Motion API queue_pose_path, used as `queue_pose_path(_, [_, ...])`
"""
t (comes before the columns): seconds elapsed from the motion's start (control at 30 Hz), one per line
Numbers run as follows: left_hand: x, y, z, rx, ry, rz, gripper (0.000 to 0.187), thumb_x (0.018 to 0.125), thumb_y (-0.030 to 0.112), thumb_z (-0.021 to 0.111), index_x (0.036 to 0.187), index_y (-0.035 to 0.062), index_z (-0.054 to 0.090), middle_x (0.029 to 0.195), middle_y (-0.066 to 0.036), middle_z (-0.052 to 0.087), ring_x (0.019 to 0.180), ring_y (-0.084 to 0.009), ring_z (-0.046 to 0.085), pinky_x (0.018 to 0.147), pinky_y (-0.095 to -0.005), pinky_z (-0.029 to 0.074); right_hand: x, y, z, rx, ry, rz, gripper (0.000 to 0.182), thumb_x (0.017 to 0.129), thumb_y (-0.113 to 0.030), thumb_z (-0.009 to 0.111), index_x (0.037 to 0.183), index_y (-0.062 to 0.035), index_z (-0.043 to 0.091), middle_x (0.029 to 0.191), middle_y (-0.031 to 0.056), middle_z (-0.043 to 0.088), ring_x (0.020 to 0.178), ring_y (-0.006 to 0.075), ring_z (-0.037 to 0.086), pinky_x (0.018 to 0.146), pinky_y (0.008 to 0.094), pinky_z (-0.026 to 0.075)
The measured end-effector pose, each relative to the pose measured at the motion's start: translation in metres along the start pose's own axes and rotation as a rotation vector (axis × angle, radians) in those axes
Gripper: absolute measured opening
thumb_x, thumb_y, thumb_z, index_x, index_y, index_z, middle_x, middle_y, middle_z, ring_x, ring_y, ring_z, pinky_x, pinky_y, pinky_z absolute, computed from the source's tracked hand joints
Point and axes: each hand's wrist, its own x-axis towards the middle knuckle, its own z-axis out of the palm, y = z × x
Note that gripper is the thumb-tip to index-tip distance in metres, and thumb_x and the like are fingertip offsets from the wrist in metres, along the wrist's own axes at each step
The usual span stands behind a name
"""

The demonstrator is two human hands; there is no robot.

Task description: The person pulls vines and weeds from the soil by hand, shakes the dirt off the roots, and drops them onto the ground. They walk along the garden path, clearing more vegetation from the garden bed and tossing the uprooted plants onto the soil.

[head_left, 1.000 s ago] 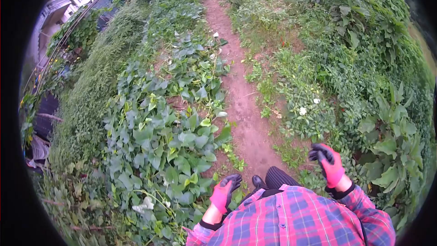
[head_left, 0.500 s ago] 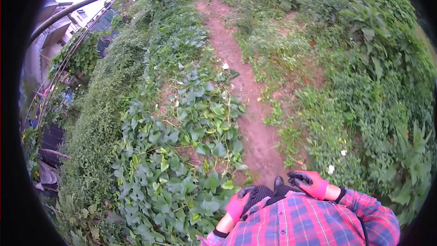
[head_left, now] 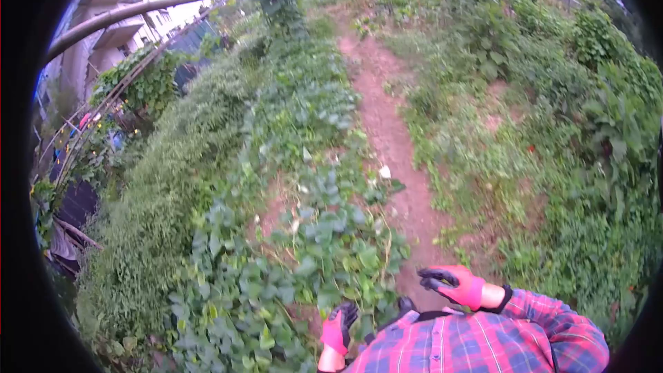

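Note:
My left hand [head_left: 337, 329], in a pink work glove with black fingers, hangs low at the front of my body, just beside the broad-leaved ground vines [head_left: 276, 331]. Its fingers are loosely bent and slightly apart, and I see nothing in them. To the right, in a matching glove, my right hand [head_left: 457, 286] hovers in front of my waist over the dirt path [head_left: 390, 128]. Its fingers point left with a gap to the thumb, and it holds nothing visible. Neither hand touches a plant that I can make out for certain.
The narrow path runs ahead between vines on the left and weeds [head_left: 476, 159] on the right. A pale scrap [head_left: 385, 172] lies at the path's left edge. A curved pole [head_left: 159, 5] arches at upper left, before a building [head_left: 114, 21].
My view has tilted up and shifted left, showing more of the path ahead. The pale scrap now appears nearer. My left hand has moved outward to the left, away from my legs.

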Motion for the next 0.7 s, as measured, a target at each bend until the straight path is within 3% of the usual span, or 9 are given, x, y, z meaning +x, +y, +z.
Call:
queue_pose_path(0.07, [0.051,0.024,0.001,-0.031,-0.048,-0.013,0.040,0.101,0.028,0.048,0.126,-0.0034,0.052,0.126,-0.020,0.059,0.115,-0.0317,0.059,0.099,-0.0419,0.049,0.049,-0.007,-0.023,0.034,0.047,-0.030,0.036,0.092,-0.004,0.058,0.127,0.0014,0.056,0.113,0.0105,0.068,0.105,0.0149,0.063,0.093,0.0305,0.050])
queue_pose_path(0.13, [0.084,0.065,0.029,-0.035,-0.045,-0.047,0.043,0.102,0.030,0.046,0.126,-0.0040,0.052,0.129,-0.020,0.057,0.117,-0.0325,0.058,0.099,-0.0427,0.048,0.088,0.013,-0.053,0.174,0.135,0.141,0.033,0.094,-0.004,0.056,0.126,0.0017,0.056,0.111,0.0096,0.068,0.103,0.0142,0.064,0.093,0.0295,0.050])
queue_pose_path(0.33, [0.232,0.117,0.106,0.002,-0.168,-0.035,0.040,0.101,0.025,0.048,0.128,-0.0056,0.050,0.125,-0.021,0.060,0.115,-0.0322,0.060,0.101,-0.0422,0.048,0.208,0.055,-0.142,0.455,0.398,0.058,0.033,0.095,-0.003,0.052,0.127,0.0053,0.053,0.106,0.0110,0.066,0.095,0.0174,0.065,0.086,0.0323,0.052])
queue_pose_path(0.53, [0.390,0.146,0.190,0.057,-0.309,0.059,0.041,0.100,0.018,0.049,0.133,-0.0055,0.046,0.125,-0.020,0.060,0.118,-0.0293,0.058,0.102,-0.0403,0.046,0.325,0.137,-0.259,0.486,0.528,0.029,0.033,0.095,-0.003,0.051,0.126,0.0066,0.053,0.106,0.0144,0.066,0.094,0.0202,0.065,0.084,0.0347,0.053])
queue_pose_path(0.6, [0.429,0.169,0.211,-0.023,-0.297,-0.085,0.041,0.100,0.017,0.049,0.134,-0.0058,0.045,0.126,-0.020,0.059,0.120,-0.0293,0.056,0.104,-0.0406,0.045,0.375,0.153,-0.291,0.551,0.560,0.063,0.033,0.094,-0.003,0.052,0.126,0.0052,0.053,0.105,0.0130,0.066,0.093,0.0197,0.065,0.083,0.0345,0.053])
queue_pose_path(0.7, [0.477,0.222,0.245,0.006,-0.306,-0.070,0.041,0.099,0.018,0.051,0.131,-0.0058,0.048,0.128,-0.021,0.058,0.119,-0.0308,0.057,0.103,-0.0410,0.045,0.433,0.150,-0.335,0.512,0.548,0.123,0.033,0.095,-0.003,0.052,0.127,0.0036,0.054,0.104,0.0096,0.066,0.091,0.0171,0.065,0.083,0.0326,0.053])
